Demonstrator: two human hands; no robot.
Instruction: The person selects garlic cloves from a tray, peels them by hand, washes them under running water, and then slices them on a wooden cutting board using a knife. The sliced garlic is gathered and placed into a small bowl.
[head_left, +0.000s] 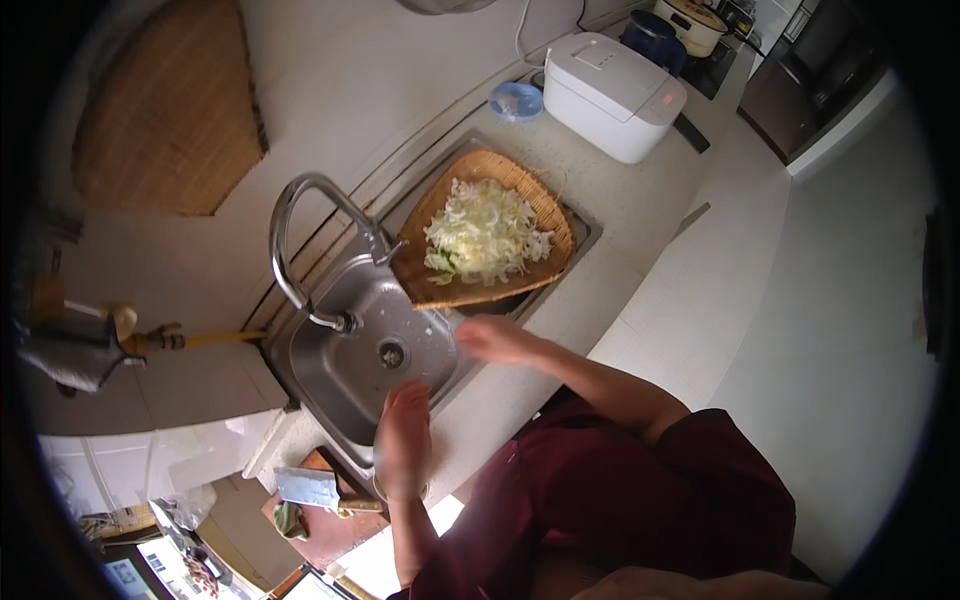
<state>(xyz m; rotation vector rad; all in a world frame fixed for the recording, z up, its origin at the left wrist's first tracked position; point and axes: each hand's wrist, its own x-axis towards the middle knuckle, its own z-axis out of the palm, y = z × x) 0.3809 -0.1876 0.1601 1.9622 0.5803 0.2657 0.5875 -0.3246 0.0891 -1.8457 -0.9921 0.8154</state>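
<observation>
My left hand (405, 439) is over the near left rim of the stainless steel sink (375, 300), fingers stretched out and nothing in it. A thin bangle (381, 486) circles that wrist. Slightly blurred, my right hand (493, 340) hovers by the basin's right front edge, also with nothing visible in it. Just beyond it, a woven bamboo basket (416, 281) rests across the right side of the sink unit, heaped with shredded cabbage (487, 232). The chrome faucet (281, 240) arches over the basin, where small white scraps lie around the drain (391, 355).
Left of the sink, a cleaver (307, 487) lies on a cutting board (341, 529) beside a green vegetable piece (289, 520). A white rice cooker (615, 94) and a blue bowl (516, 102) stand on the right counter. Another woven piece (169, 112) hangs on the wall.
</observation>
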